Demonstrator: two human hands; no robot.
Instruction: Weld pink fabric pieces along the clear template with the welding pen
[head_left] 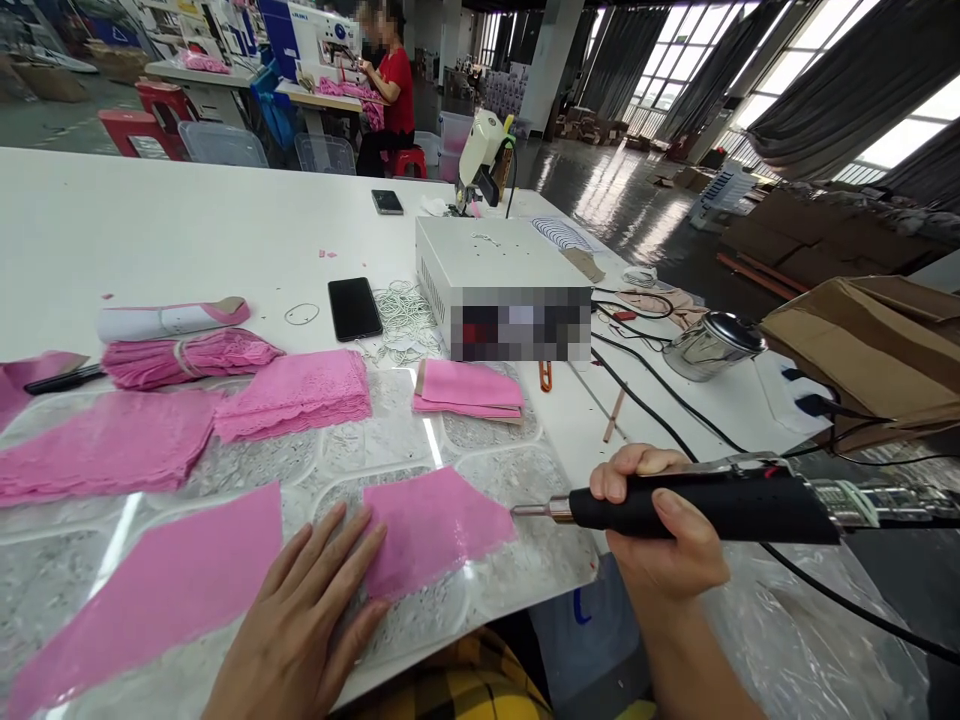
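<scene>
My left hand (311,605) lies flat on a grey stone-patterned mat (397,440), fingers stretched out, fingertips on the left edge of a pink fabric piece (439,530). My right hand (660,520) is wrapped round the black handle of a corded handheld tool (720,500) with a slim metal tip. That tip points left and is at the right corner of the pink piece; I cannot tell whether it presses on it. Left of my left hand a larger pink piece (165,590) lies flat. Behind are a pink stack (296,390), another stack (112,440) and a folded pink bundle (469,388).
A grey metal box (495,255) with black cables stands behind the mat. Around it are a black phone (355,309), tangled elastic loops (405,320), an orange cutter (545,376) and a metal canister (712,345). Across the table, a person in red (394,85) sits at a sewing machine.
</scene>
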